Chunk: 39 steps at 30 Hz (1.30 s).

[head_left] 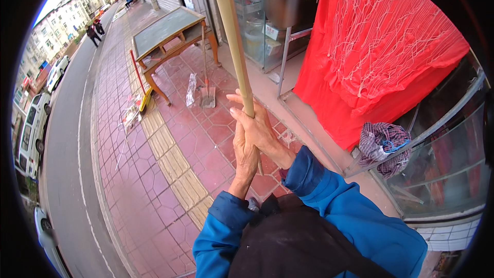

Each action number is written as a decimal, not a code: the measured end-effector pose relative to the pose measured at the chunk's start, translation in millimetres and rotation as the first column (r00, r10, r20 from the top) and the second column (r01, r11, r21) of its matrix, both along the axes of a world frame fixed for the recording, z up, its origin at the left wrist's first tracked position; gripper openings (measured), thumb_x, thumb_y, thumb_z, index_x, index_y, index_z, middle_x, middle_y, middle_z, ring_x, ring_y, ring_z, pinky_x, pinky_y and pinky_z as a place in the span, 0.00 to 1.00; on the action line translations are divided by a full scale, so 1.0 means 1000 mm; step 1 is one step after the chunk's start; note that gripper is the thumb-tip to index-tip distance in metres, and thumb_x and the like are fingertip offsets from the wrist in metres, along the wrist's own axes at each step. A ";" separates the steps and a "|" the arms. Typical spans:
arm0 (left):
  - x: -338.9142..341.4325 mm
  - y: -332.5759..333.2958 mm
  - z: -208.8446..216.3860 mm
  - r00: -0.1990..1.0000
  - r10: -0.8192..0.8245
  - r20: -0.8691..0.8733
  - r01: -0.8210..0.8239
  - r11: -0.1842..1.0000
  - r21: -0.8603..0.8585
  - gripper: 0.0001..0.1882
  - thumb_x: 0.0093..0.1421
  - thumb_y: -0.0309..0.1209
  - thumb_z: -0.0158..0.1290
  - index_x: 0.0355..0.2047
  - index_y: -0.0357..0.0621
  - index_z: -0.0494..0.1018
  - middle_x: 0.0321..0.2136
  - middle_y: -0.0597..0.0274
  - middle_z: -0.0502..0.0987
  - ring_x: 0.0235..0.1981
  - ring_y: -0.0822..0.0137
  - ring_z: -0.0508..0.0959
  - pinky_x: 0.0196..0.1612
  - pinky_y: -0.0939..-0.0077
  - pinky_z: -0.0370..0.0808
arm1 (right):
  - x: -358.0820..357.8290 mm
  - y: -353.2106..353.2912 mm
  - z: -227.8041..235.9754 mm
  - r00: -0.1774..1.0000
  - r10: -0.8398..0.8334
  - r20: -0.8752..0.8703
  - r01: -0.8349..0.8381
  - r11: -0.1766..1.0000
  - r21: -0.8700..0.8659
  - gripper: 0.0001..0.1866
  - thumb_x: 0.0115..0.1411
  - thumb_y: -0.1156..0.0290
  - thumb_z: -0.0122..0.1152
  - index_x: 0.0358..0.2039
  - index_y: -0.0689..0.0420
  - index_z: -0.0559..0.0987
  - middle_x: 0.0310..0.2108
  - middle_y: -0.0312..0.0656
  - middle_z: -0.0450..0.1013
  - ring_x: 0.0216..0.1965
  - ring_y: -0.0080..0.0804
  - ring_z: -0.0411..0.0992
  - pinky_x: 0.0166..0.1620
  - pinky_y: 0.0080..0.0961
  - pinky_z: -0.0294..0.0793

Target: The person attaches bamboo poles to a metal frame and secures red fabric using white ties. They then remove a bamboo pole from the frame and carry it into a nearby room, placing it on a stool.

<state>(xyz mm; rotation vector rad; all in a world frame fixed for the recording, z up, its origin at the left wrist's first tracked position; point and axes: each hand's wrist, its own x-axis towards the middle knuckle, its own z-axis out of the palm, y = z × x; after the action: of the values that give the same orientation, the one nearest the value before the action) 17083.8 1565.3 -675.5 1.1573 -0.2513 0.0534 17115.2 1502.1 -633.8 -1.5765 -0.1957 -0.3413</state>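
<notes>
A long pale wooden pole [234, 31], perhaps bamboo, rises from my hands and leaves the top of the picture. My right hand [261, 133] is closed around it, the fingers reaching across to the left. Just below, my left hand [245, 157] presses against the right hand and the pole, its fingers partly hidden. A thin lower end of the pole shows beneath both hands. Blue sleeves cover my forearms, and something black hangs over my front.
Ahead left stands a wooden table [167, 31] with a grey top. A shovel [208, 95] leans against it, and a yellow dustpan [145, 100] lies nearby. Red cloth with pale strings [355, 56] hangs on the right, above a checked cloth [381, 144]. Parked cars [31, 128] line the road.
</notes>
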 end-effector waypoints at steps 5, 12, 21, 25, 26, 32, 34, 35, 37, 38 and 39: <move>0.097 0.002 -0.014 0.978 0.110 0.176 -0.143 0.971 0.191 0.18 0.58 0.26 0.53 0.50 0.39 0.68 0.45 0.57 0.72 0.46 0.64 0.72 0.47 0.73 0.68 | 0.076 -0.004 -0.011 0.996 -0.073 -0.053 0.068 0.994 -0.086 0.20 0.57 0.69 0.53 0.50 0.62 0.73 0.54 0.48 0.65 0.55 0.35 0.63 0.56 0.30 0.61; 0.232 -0.025 -0.049 0.928 0.064 0.368 -0.230 0.874 0.428 0.16 0.55 0.23 0.54 0.45 0.35 0.70 0.35 0.55 0.76 0.38 0.68 0.76 0.42 0.75 0.71 | 0.197 -0.043 -0.044 0.984 -0.115 -0.140 0.122 0.991 0.048 0.11 0.60 0.71 0.54 0.40 0.63 0.77 0.26 0.36 0.72 0.29 0.19 0.68 0.35 0.18 0.69; 0.391 -0.087 -0.073 0.951 -0.186 0.248 0.061 0.896 0.440 0.14 0.53 0.21 0.51 0.42 0.40 0.70 0.32 0.47 0.76 0.35 0.49 0.78 0.37 0.65 0.73 | 0.343 -0.098 -0.034 0.974 -0.178 -0.137 0.192 0.976 0.100 0.13 0.64 0.73 0.47 0.47 0.64 0.73 0.35 0.41 0.76 0.37 0.19 0.70 0.41 0.20 0.70; 0.433 -0.127 -0.087 0.923 -0.312 0.224 0.179 0.865 0.469 0.13 0.54 0.22 0.48 0.41 0.38 0.70 0.32 0.46 0.76 0.36 0.46 0.77 0.36 0.60 0.73 | 0.372 -0.133 -0.041 0.967 -0.218 -0.130 0.232 0.968 0.100 0.14 0.63 0.74 0.46 0.47 0.65 0.72 0.34 0.42 0.75 0.34 0.19 0.71 0.38 0.18 0.71; 0.443 -0.135 -0.092 0.911 -0.379 0.161 0.266 0.841 0.471 0.12 0.54 0.23 0.49 0.40 0.38 0.70 0.32 0.46 0.76 0.36 0.47 0.77 0.36 0.61 0.73 | 0.377 -0.141 -0.045 0.957 -0.263 -0.123 0.275 0.956 0.102 0.14 0.63 0.75 0.46 0.47 0.65 0.72 0.34 0.42 0.74 0.32 0.19 0.71 0.37 0.19 0.71; 0.499 -0.175 -0.119 0.674 -0.736 0.058 0.534 0.540 0.651 0.18 0.54 0.33 0.56 0.43 0.40 0.67 0.36 0.52 0.71 0.40 0.61 0.74 0.41 0.67 0.70 | 0.409 -0.165 -0.061 0.831 -0.496 -0.251 0.522 0.852 0.044 0.11 0.63 0.75 0.47 0.43 0.60 0.76 0.17 0.31 0.63 0.21 0.15 0.64 0.26 0.16 0.64; 0.504 -0.186 -0.127 0.686 -0.727 0.036 0.599 0.592 0.539 0.13 0.56 0.35 0.53 0.35 0.38 0.71 0.26 0.50 0.74 0.32 0.57 0.77 0.33 0.64 0.72 | 0.416 -0.166 -0.053 0.773 -0.597 -0.213 0.615 0.788 0.024 0.10 0.64 0.73 0.48 0.42 0.59 0.76 0.15 0.28 0.59 0.16 0.13 0.57 0.20 0.15 0.57; 0.506 -0.190 -0.130 0.665 -0.747 0.010 0.660 0.593 0.462 0.12 0.56 0.36 0.53 0.33 0.38 0.73 0.23 0.50 0.74 0.30 0.56 0.78 0.31 0.63 0.72 | 0.418 -0.166 -0.048 0.735 -0.636 -0.235 0.662 0.748 0.046 0.10 0.64 0.73 0.48 0.42 0.59 0.77 0.15 0.28 0.59 0.16 0.13 0.57 0.20 0.15 0.57; 0.508 -0.195 -0.137 0.539 -0.842 -0.023 0.738 0.460 0.493 0.13 0.56 0.37 0.53 0.30 0.38 0.74 0.19 0.49 0.75 0.26 0.54 0.79 0.29 0.62 0.72 | 0.419 -0.166 -0.037 0.656 -0.706 -0.266 0.743 0.666 0.065 0.10 0.64 0.73 0.48 0.41 0.59 0.77 0.15 0.27 0.59 0.16 0.12 0.57 0.19 0.14 0.56; 0.507 -0.197 -0.142 0.469 -0.881 -0.067 0.779 0.377 0.501 0.13 0.56 0.38 0.53 0.29 0.39 0.74 0.19 0.49 0.75 0.26 0.53 0.79 0.29 0.61 0.72 | 0.416 -0.167 -0.033 0.617 -0.740 -0.269 0.782 0.615 0.101 0.10 0.64 0.73 0.48 0.41 0.59 0.77 0.14 0.27 0.60 0.16 0.12 0.58 0.19 0.14 0.56; 0.506 -0.199 -0.145 0.396 -0.912 -0.112 0.812 0.290 0.506 0.13 0.56 0.38 0.53 0.28 0.39 0.74 0.19 0.48 0.75 0.26 0.52 0.79 0.28 0.61 0.72 | 0.412 -0.167 -0.032 0.575 -0.769 -0.279 0.816 0.565 0.125 0.10 0.64 0.73 0.48 0.41 0.60 0.77 0.14 0.27 0.60 0.15 0.13 0.58 0.19 0.14 0.57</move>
<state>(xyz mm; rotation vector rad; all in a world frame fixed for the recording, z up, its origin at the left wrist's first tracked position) 17589.9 1366.6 -820.9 1.3764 -1.1430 -0.9654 17526.7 1335.2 -665.4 -1.3529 0.7452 -0.8852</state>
